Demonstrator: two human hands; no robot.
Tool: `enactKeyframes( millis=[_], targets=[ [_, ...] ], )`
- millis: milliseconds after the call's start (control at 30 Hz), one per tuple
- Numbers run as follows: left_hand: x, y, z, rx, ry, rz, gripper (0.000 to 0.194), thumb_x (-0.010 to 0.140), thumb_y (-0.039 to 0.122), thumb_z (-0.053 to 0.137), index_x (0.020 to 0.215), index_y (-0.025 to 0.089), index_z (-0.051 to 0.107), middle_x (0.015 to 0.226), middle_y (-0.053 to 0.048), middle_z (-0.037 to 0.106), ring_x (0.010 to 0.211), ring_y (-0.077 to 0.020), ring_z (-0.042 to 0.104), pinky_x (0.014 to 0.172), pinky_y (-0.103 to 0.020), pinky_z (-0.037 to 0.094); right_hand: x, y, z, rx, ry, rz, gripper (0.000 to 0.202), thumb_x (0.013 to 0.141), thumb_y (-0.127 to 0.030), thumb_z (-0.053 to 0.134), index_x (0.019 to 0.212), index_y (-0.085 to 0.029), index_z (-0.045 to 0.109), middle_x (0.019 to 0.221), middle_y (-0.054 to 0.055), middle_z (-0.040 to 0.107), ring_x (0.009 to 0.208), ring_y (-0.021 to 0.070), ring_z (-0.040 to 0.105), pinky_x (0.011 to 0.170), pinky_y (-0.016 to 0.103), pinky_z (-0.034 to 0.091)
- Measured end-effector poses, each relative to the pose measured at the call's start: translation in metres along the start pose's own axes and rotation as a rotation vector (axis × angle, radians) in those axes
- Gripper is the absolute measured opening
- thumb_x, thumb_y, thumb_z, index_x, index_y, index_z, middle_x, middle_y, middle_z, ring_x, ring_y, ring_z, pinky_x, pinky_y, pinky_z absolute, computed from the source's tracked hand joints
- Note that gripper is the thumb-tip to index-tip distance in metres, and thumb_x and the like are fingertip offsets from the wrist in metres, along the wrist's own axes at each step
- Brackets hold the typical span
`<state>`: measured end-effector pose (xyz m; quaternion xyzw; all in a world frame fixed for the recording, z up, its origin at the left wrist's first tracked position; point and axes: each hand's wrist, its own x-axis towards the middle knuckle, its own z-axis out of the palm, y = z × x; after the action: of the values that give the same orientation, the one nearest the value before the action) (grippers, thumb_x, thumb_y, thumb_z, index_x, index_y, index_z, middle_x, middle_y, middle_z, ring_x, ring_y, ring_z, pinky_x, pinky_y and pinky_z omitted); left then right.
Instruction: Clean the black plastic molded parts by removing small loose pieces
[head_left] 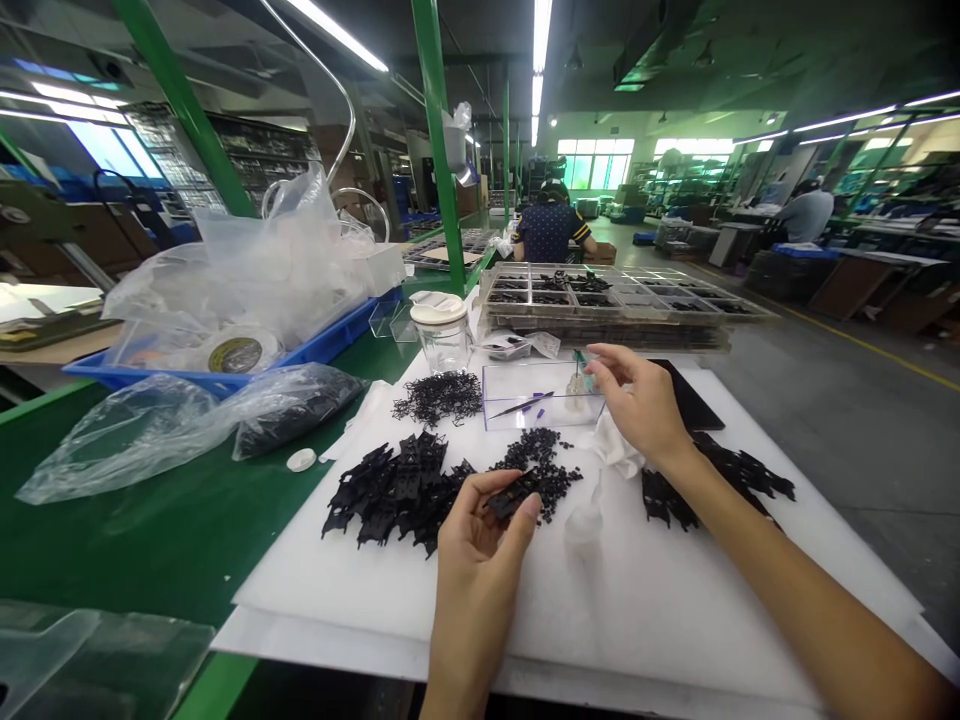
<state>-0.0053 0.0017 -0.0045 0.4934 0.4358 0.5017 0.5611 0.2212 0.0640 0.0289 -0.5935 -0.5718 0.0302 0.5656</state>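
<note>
Left hand (pixel 484 535): grip holding black part (pixel 507 499). Right hand (pixel 641 405): grip narrow on green piece (pixel 582 362), one o'clock from black part.

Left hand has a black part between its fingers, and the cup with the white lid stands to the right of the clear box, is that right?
Not quite: the head view shows the cup with the white lid to the left of the clear box. The left hand does have a black part between its fingers.
</note>
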Motion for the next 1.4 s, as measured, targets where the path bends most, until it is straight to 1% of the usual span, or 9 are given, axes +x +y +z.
enactKeyframes(
  millis=[100, 200, 367, 533, 667, 867, 1000, 1167, 1400],
  targets=[
    [0.001, 0.000, 0.000, -0.009, -0.007, -0.004, 0.030, 0.084, 0.038, 0.082, 0.108, 0.024, 0.069, 0.094, -0.002, 0.070, 0.092, -0.0169, 0.065, 0.080, -0.022, 0.052, -0.005, -0.008, -0.001, 0.021, 0.033, -0.015, 0.024, 0.095, -0.037, 0.062, 0.083, -0.018, 0.071, 0.072, 0.005, 0.069, 0.065, 0.0193, 0.059, 0.064, 0.032, 0.045],
    [0.001, 0.000, -0.001, 0.012, -0.001, -0.003, 0.032, 0.085, 0.039, 0.082, 0.110, 0.024, 0.069, 0.093, -0.002, 0.070, 0.091, -0.0176, 0.066, 0.080, -0.023, 0.053, -0.012, -0.017, 0.001, 0.062, -0.112, -0.047, 0.050, 0.098, -0.043, 0.058, 0.054, -0.021, 0.048, 0.051, -0.001, 0.045, 0.050, 0.0139, 0.040, 0.054, 0.031, 0.033],
    [0.000, -0.001, -0.001, 0.026, 0.022, -0.001, 0.034, 0.084, 0.040, 0.083, 0.110, 0.025, 0.069, 0.096, -0.002, 0.071, 0.092, -0.0177, 0.068, 0.079, -0.023, 0.054, -0.024, -0.025, 0.011, 0.135, -0.583, -0.062, 0.057, 0.099, -0.046, 0.058, 0.053, -0.019, 0.037, 0.050, -0.004, 0.033, 0.050, 0.0104, 0.029, 0.051, 0.029, 0.025],
    [-0.001, -0.001, 0.002, 0.006, 0.023, 0.023, 0.030, 0.085, 0.035, 0.083, 0.109, 0.025, 0.069, 0.110, -0.003, 0.074, 0.103, -0.0177, 0.069, 0.085, -0.022, 0.055, -0.031, -0.029, 0.015, 0.179, -0.787, -0.026, 0.059, 0.097, -0.052, 0.061, 0.055, -0.019, 0.037, 0.052, -0.005, 0.032, 0.051, 0.0094, 0.028, 0.050, 0.028, 0.023],
    [-0.001, 0.001, 0.007, -0.025, 0.038, 0.048, 0.027, 0.084, 0.029, 0.083, 0.106, 0.022, 0.069, 0.110, -0.004, 0.076, 0.108, -0.0201, 0.070, 0.089, -0.025, 0.056, -0.032, -0.034, 0.013, 0.236, -0.868, 0.033, 0.057, 0.095, -0.053, 0.064, 0.056, -0.018, 0.042, 0.053, -0.005, 0.034, 0.053, 0.0094, 0.029, 0.050, 0.028, 0.022],
    [-0.002, 0.001, 0.009, -0.023, 0.066, 0.017, 0.030, 0.083, 0.032, 0.083, 0.106, 0.021, 0.067, 0.100, -0.004, 0.076, 0.100, -0.0198, 0.071, 0.086, -0.027, 0.056, -0.030, -0.033, 0.013, 0.258, -0.946, 0.079, 0.055, 0.094, -0.051, 0.067, 0.057, -0.017, 0.045, 0.054, -0.005, 0.037, 0.054, 0.0090, 0.031, 0.051, 0.027, 0.024],
    [-0.002, -0.002, 0.009, 0.025, 0.070, 0.054, 0.026, 0.085, 0.032, 0.081, 0.103, 0.021, 0.066, 0.100, -0.003, 0.075, 0.095, -0.0177, 0.071, 0.082, -0.025, 0.056, -0.030, -0.032, 0.014, 0.248, -0.957, 0.076, 0.053, 0.091, -0.052, 0.072, 0.059, -0.017, 0.048, 0.055, -0.005, 0.042, 0.056, 0.0094, 0.034, 0.053, 0.026, 0.027],
    [-0.001, -0.006, 0.006, 0.063, 0.040, 0.062, 0.023, 0.086, 0.032, 0.079, 0.100, 0.021, 0.065, 0.098, -0.003, 0.074, 0.090, -0.0168, 0.070, 0.077, -0.025, 0.055, -0.029, -0.031, 0.014, 0.249, -0.987, 0.080, 0.054, 0.089, -0.052, 0.073, 0.058, -0.017, 0.045, 0.055, -0.005, 0.040, 0.056, 0.0092, 0.033, 0.052, 0.026, 0.026],
    [-0.003, -0.002, 0.010, 0.122, 0.077, 0.087, 0.018, 0.086, 0.028, 0.078, 0.097, 0.020, 0.066, 0.095, -0.003, 0.073, 0.091, -0.0181, 0.069, 0.076, -0.026, 0.054, -0.031, -0.027, 0.017, 0.240, -0.986, 0.068, 0.053, 0.090, -0.050, 0.072, 0.059, -0.017, 0.046, 0.056, -0.005, 0.040, 0.055, 0.0093, 0.035, 0.052, 0.026, 0.026]
  ],
)
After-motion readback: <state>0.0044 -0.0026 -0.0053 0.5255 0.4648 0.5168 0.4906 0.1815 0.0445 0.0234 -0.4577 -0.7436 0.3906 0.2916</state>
